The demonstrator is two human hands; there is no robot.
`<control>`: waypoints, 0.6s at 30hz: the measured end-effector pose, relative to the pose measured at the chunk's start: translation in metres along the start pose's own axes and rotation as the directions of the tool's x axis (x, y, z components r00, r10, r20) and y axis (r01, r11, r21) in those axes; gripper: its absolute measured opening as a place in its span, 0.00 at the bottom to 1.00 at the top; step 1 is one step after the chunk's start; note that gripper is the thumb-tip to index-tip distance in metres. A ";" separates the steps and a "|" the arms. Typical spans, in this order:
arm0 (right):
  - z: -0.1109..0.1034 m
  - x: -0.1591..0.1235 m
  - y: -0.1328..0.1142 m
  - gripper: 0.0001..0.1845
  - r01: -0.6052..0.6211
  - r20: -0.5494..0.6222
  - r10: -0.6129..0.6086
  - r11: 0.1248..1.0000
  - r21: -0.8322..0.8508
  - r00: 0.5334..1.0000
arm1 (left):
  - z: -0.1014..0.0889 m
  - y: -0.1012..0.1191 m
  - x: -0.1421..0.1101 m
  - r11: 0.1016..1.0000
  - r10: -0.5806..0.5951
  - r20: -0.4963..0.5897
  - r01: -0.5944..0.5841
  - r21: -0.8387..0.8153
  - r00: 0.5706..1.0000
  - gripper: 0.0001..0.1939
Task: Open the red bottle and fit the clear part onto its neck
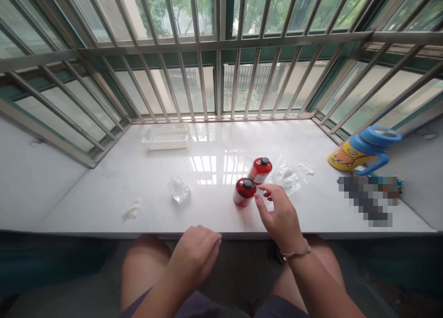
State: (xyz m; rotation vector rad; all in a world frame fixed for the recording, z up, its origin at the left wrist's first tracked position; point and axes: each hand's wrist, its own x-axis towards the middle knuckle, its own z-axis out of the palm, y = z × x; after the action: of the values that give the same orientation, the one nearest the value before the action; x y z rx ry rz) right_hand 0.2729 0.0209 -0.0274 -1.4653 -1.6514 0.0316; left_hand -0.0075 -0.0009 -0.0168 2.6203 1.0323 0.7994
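Two small red bottles with black caps stand just right of the frame's centre on the white sill point(104, 202), the near bottle point(244, 191) touching the far bottle point(260, 170). The right hand point(281, 216) sits just right of the near one, fingers loosely spread, thumb beside it, gripping nothing. The left hand point(195, 255), lower centre, is loosely curled at the sill's edge, empty. A white basket point(166, 141) lies upper left

Glossy white stone sill point(214, 207); metal bars point(218, 78); plastic basket point(166, 141).
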 end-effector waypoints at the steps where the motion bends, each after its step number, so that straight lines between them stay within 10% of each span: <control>1: 0.004 -0.007 0.006 0.10 0.003 -0.009 -0.003 1.000 -0.008 1.000 | 0.007 -0.011 -0.015 0.998 0.010 0.049 -0.013 0.058 0.999 0.10; 7: 0.001 -0.058 0.067 0.03 0.047 0.070 -0.035 0.984 -0.173 0.997 | -0.004 -0.108 -0.146 0.962 -0.092 0.206 0.034 0.271 0.974 0.10; 10: -0.014 -0.083 0.089 0.03 0.079 0.082 -0.063 0.975 -0.208 0.995 | -0.021 -0.161 -0.199 0.956 0.041 0.254 -0.112 0.271 0.966 0.21; 18: -0.059 -0.174 0.129 0.09 0.455 0.589 -0.319 0.885 -0.095 0.742 | -0.020 -0.195 -0.182 0.982 0.178 0.538 -0.180 -0.049 0.824 0.31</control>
State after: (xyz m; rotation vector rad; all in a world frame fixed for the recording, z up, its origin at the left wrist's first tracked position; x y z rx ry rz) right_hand 0.3915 -0.1111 -0.1653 -1.3126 -2.5069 0.0365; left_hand -0.2393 0.0182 -0.1489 2.7209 0.6292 0.0511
